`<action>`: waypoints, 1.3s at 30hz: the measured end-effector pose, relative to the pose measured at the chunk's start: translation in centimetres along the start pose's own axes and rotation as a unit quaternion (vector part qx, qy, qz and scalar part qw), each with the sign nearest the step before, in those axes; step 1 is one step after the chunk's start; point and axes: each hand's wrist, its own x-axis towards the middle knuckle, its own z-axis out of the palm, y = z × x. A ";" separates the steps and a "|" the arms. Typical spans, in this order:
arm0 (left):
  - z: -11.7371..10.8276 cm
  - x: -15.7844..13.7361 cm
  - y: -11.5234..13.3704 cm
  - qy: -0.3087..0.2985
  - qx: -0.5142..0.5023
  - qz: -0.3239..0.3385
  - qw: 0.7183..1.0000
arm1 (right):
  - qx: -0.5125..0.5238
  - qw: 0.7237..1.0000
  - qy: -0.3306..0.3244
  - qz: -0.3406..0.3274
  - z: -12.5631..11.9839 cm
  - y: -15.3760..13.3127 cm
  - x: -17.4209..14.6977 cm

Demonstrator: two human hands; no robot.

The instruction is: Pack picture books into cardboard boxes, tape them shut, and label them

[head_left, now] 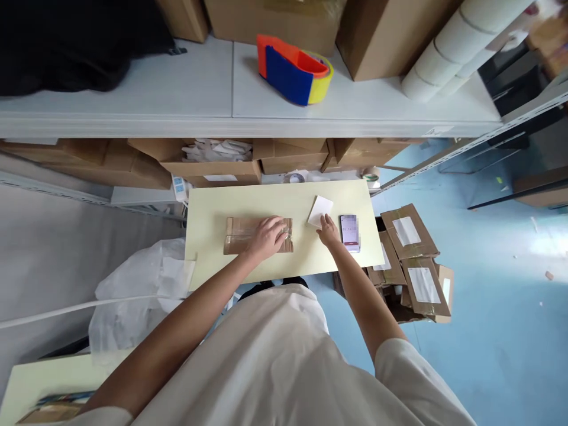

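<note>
A small, flat brown cardboard package (237,236) with clear tape on it lies on the pale yellow table (208,207). My left hand (267,235) rests on top of the package's right half, its fingers laid out across it and hiding part of the surface. Farther right, my right hand (328,229) has its fingers and thumb at the lower edge of a white piece of paper (320,208), apparently pinching it. Just beside that hand a phone (349,232) lies face up with its screen lit.
Above the table's far side runs a grey shelf (177,89) with a tape dispenser (290,71), boxes and white rolls (461,47). Open cartons (217,168) stand beneath it. Labelled boxes (415,260) are piled at the right, and clear plastic (137,290) hangs at the left.
</note>
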 end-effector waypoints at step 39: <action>-0.8 17.6 4.2 -0.029 0.022 0.004 0.999 | 0.210 0.953 0.030 -0.215 -5.6 0.1 5.5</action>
